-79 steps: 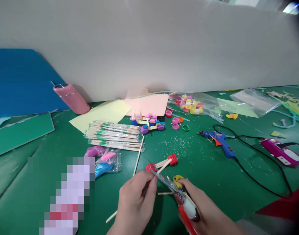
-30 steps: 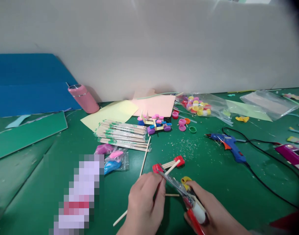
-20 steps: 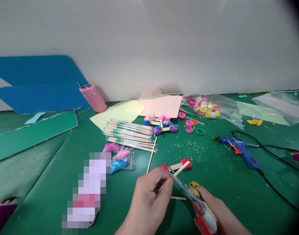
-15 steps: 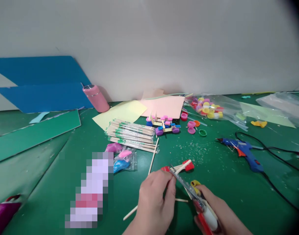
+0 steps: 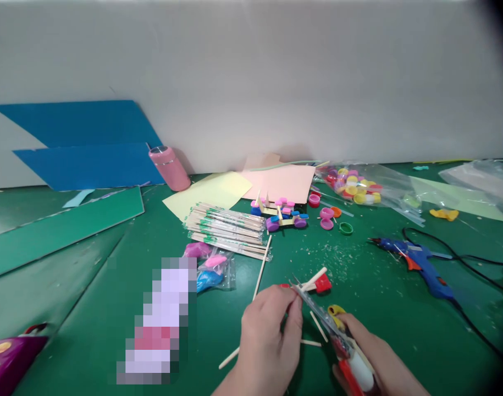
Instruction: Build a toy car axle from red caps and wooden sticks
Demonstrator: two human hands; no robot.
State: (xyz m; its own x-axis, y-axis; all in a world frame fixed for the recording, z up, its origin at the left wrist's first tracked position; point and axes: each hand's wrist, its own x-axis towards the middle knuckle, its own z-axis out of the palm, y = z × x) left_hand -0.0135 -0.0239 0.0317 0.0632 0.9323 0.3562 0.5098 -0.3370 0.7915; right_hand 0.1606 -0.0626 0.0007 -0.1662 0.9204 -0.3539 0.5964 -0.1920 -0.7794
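A pink bottle [image 5: 171, 170] stands beside blue sheeting [image 5: 92, 168], a green board [image 5: 70, 228] lying in front.

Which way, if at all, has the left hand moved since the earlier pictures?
Yes, slightly forward: the left hand is closer to the unmoved green plastic ring and hides more of the left red block.
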